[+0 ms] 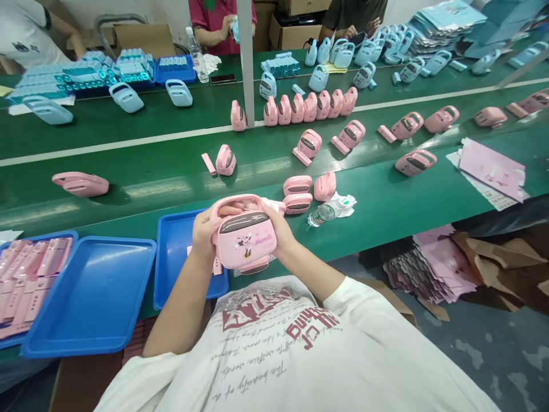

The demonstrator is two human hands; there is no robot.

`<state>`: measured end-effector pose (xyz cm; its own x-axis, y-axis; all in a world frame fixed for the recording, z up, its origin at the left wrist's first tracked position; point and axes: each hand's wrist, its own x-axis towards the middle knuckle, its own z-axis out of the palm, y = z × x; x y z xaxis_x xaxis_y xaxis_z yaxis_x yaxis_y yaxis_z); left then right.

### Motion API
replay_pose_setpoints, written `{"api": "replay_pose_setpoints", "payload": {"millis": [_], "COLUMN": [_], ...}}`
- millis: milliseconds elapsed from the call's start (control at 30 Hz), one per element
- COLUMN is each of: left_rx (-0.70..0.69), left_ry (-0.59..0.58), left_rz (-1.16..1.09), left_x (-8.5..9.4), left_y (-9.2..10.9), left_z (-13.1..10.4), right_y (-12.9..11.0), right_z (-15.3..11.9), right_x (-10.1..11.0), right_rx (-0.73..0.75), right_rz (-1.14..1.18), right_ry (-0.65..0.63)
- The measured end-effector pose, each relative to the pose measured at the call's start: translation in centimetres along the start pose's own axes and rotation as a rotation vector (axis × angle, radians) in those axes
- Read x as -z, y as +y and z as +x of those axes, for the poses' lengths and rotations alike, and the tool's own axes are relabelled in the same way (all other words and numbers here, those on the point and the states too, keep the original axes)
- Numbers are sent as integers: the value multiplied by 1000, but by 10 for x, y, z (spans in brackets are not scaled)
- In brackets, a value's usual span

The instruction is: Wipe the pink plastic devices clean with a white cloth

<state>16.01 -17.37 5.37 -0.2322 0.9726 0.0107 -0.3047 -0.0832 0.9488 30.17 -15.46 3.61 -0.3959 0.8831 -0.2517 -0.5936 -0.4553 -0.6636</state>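
Between both hands, in front of my chest, is a pink handled device point(246, 246), like a small portable speaker, with a dark band and a cartoon mouse print facing up. My left hand point(203, 233) is closed round its left side, fingers reaching through the handle loop. On its right side my right hand point(278, 229) grips the edge, with its fingers partly hidden behind. Beneath it, another pink device is partly covered. Under my left forearm lies a blue tray point(171, 249) with small pink pieces in it.
An empty-looking blue tray point(92, 292) and one full of pink sticks point(32, 286) lie left. A bottle point(321, 215) stands out beside several pink devices point(297, 194). More pink devices sit on the green belt point(171, 166). People work across it among blue devices point(344, 54).
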Motion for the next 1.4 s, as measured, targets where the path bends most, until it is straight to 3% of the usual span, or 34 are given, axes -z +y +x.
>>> {"api": "replay_pose_setpoints", "payload": {"millis": [100, 200, 300, 433, 567, 700, 767, 900, 1000, 1100, 1267, 1400], "left_rx": [-29, 140, 293, 419, 534, 622, 548, 182, -65, -206, -152, 12], "left_ry": [191, 172, 120, 104, 93, 100, 172, 347, 363, 314, 188, 234], "left_rz": [122, -47, -256, -443, -507, -501, -454, -167, 218, 574, 858, 857], "left_x": [6, 4, -3, -9, -11, -14, -13, -4, 4, 9, 19, 51], "left_y": [-13, -30, -39, -34, -24, -21, -24, -37, -45, -46, -35, -34], "left_z": [-2, -14, -25, -25, -23, -23, -21, -13, -12, -14, -9, 14], "right_y": [0, -5, -9, -11, -4, 12, 19, 25, 28, 34, 45, 38], "right_z": [-3, 0, 9, 19, 22, 24, 25, 25, 28, 35, 45, 47], "right_x": [-5, -7, -7, -5, -2, 6, 9, 8, 7, 10, 22, 38], "right_rx": [217, 353, 296, 228, 153, 123, 76, -149, -334, -407, -477, -454], "right_rz": [-62, -160, -135, -75, -154, -132, -47, 195, 286, 268, 191, 113], "right_ry": [41, 142, 192, 144, 84, 162, 184, 243, 243, 219, 186, 193]}}
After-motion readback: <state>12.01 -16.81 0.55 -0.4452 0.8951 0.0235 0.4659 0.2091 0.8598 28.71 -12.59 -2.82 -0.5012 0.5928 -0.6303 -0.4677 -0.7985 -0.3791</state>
